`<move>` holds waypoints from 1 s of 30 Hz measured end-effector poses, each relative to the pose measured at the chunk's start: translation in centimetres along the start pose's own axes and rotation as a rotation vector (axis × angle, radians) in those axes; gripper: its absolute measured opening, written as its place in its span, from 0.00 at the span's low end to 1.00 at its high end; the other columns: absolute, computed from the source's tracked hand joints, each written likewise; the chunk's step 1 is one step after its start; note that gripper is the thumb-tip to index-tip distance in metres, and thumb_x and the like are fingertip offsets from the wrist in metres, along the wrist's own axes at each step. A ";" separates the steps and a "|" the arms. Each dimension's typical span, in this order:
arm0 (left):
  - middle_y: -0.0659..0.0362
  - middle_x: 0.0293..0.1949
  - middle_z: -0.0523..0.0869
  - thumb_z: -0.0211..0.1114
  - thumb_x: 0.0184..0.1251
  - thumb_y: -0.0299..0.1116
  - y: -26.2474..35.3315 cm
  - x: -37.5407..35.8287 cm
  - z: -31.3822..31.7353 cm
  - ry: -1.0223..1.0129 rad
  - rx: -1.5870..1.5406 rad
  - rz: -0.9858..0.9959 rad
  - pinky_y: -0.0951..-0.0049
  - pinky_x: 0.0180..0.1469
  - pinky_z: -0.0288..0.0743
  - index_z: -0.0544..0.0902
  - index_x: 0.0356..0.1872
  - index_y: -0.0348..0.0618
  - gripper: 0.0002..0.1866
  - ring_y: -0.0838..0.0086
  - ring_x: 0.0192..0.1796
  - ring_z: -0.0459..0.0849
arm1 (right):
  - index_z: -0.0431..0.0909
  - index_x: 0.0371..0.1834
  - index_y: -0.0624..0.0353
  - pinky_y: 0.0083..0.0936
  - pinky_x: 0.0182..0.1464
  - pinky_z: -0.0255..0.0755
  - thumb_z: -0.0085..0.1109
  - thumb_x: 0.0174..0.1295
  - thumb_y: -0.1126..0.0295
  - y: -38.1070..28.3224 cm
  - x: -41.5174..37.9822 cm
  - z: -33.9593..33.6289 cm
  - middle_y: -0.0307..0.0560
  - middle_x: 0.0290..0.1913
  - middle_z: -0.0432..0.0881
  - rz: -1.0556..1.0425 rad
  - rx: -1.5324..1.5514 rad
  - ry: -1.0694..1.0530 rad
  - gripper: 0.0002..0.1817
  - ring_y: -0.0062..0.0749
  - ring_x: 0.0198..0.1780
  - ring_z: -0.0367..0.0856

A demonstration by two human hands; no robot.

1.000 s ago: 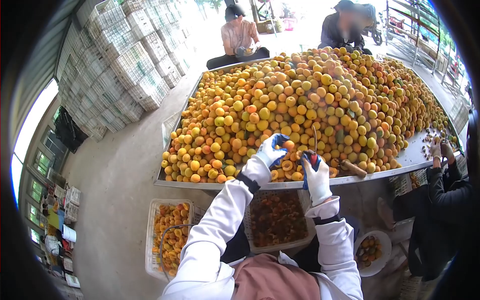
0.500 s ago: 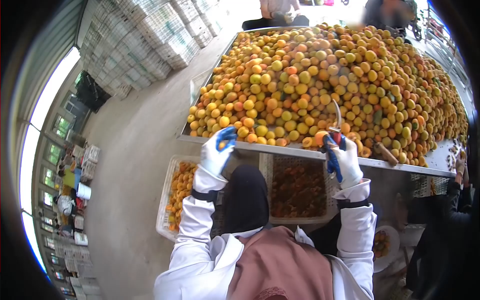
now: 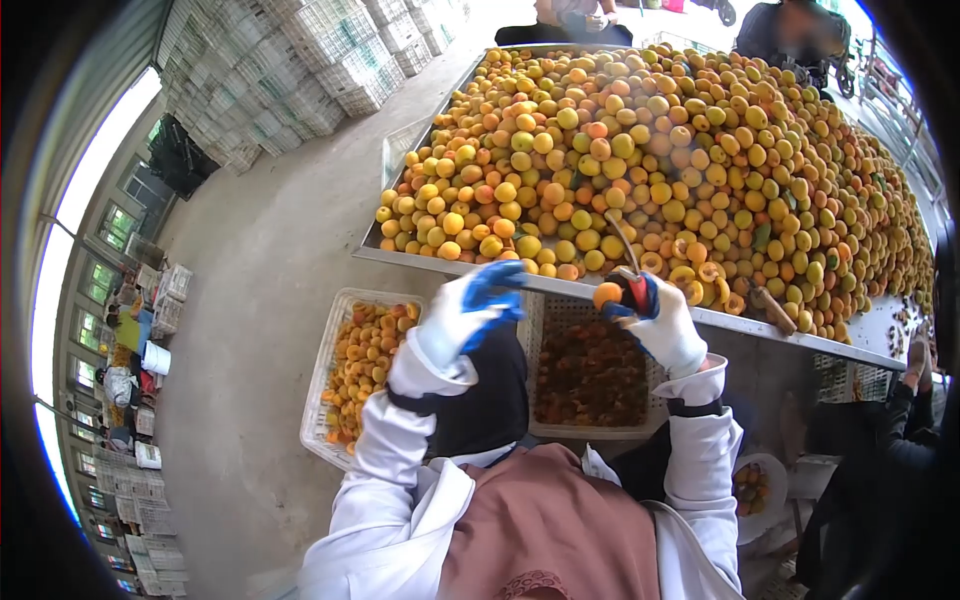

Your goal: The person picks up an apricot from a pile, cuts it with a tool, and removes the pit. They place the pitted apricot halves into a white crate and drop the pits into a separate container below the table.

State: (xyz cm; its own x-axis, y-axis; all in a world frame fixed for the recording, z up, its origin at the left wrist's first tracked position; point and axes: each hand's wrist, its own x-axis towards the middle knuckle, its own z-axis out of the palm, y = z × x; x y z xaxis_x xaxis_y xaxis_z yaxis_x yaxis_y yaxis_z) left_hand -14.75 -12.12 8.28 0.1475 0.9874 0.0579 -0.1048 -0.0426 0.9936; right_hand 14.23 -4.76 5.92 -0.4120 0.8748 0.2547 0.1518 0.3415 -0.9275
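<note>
My right hand (image 3: 668,330), in a white and blue glove, is closed around the red handle of a curved knife (image 3: 624,243); its thin blade points up over the table edge. A whole-looking orange apricot (image 3: 607,294) sits at the thumb and handle, touching them. My left hand (image 3: 468,308), gloved the same way, hovers in front of the edge with its fingers stretched toward the right, somewhat blurred; no fruit shows in it. Beyond both hands, apricots (image 3: 560,170) are heaped on a metal table (image 3: 450,265). Cut apricots (image 3: 690,275) lie near the right hand.
Below the edge stand a crate (image 3: 312,415) of orange apricot pieces and a crate (image 3: 590,432) of darker brown contents. A wooden handle (image 3: 772,310) rests on the table edge. Other people sit at the far side and right. Stacked crates (image 3: 270,75) stand back left.
My left hand has moved right, and the orange piece earlier in its fingers no longer shows. My right hand has shifted left and lower with the knife; an apricot now shows at its thumb.
</note>
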 end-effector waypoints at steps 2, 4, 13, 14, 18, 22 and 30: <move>0.51 0.64 0.78 0.66 0.68 0.26 -1.5 2.9 3.2 -0.145 -0.176 -0.145 0.66 0.57 0.80 0.69 0.71 0.34 0.30 0.67 0.53 0.85 | 0.78 0.49 0.65 0.26 0.47 0.75 0.76 0.55 0.72 -0.6 -0.3 0.0 0.47 0.35 0.83 -0.028 -0.023 -0.017 0.20 0.25 0.36 0.74; 0.53 0.62 0.80 0.66 0.70 0.29 -2.6 5.2 6.2 -0.242 -0.108 -0.193 0.67 0.59 0.79 0.70 0.70 0.34 0.29 0.69 0.54 0.85 | 0.78 0.48 0.64 0.29 0.48 0.76 0.76 0.52 0.74 0.5 -0.6 -0.2 0.49 0.37 0.84 -0.016 -0.051 -0.027 0.21 0.32 0.37 0.78; 0.53 0.54 0.85 0.65 0.72 0.26 -3.5 6.6 9.6 0.017 -0.396 -0.139 0.68 0.59 0.81 0.77 0.63 0.33 0.20 0.67 0.53 0.86 | 0.78 0.45 0.65 0.33 0.36 0.73 0.61 0.66 0.75 0.9 -2.4 -1.5 0.54 0.30 0.80 -0.121 -0.167 0.179 0.08 0.44 0.29 0.78; 0.53 0.54 0.85 0.65 0.72 0.26 -3.3 6.6 9.6 0.021 -0.394 -0.133 0.68 0.59 0.81 0.77 0.63 0.33 0.20 0.67 0.53 0.86 | 0.78 0.45 0.65 0.33 0.36 0.73 0.61 0.66 0.75 0.9 -2.7 -1.4 0.54 0.30 0.80 -0.127 -0.165 0.176 0.08 0.44 0.29 0.78; 0.54 0.52 0.86 0.68 0.69 0.25 -2.6 6.7 9.5 0.028 -0.441 -0.071 0.68 0.58 0.82 0.78 0.62 0.33 0.21 0.69 0.50 0.87 | 0.78 0.45 0.66 0.35 0.35 0.73 0.56 0.68 0.77 1.0 -3.8 -0.8 0.56 0.28 0.80 -0.029 -0.143 0.058 0.06 0.50 0.30 0.80; 0.52 0.53 0.86 0.70 0.66 0.22 -2.7 6.7 9.2 0.037 -0.407 -0.059 0.68 0.58 0.82 0.78 0.62 0.32 0.23 0.68 0.50 0.87 | 0.77 0.46 0.67 0.42 0.36 0.73 0.56 0.68 0.76 0.7 -4.2 -0.3 0.64 0.31 0.81 0.013 -0.182 0.004 0.07 0.66 0.37 0.80; 0.51 0.49 0.87 0.69 0.67 0.21 -3.9 6.8 8.8 0.078 -0.193 0.075 0.69 0.59 0.81 0.79 0.60 0.28 0.21 0.67 0.50 0.87 | 0.76 0.43 0.67 0.43 0.36 0.73 0.54 0.68 0.77 0.9 -4.6 0.4 0.65 0.32 0.81 0.098 -0.197 -0.016 0.05 0.66 0.37 0.80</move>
State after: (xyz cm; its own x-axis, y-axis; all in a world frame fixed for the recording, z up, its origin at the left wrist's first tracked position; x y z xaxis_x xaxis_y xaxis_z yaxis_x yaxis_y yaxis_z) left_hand -4.67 -6.62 5.64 0.0564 0.9916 0.1161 -0.2996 -0.0941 0.9494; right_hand 15.90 -8.60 3.77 -0.4004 0.9023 0.1599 0.3636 0.3166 -0.8761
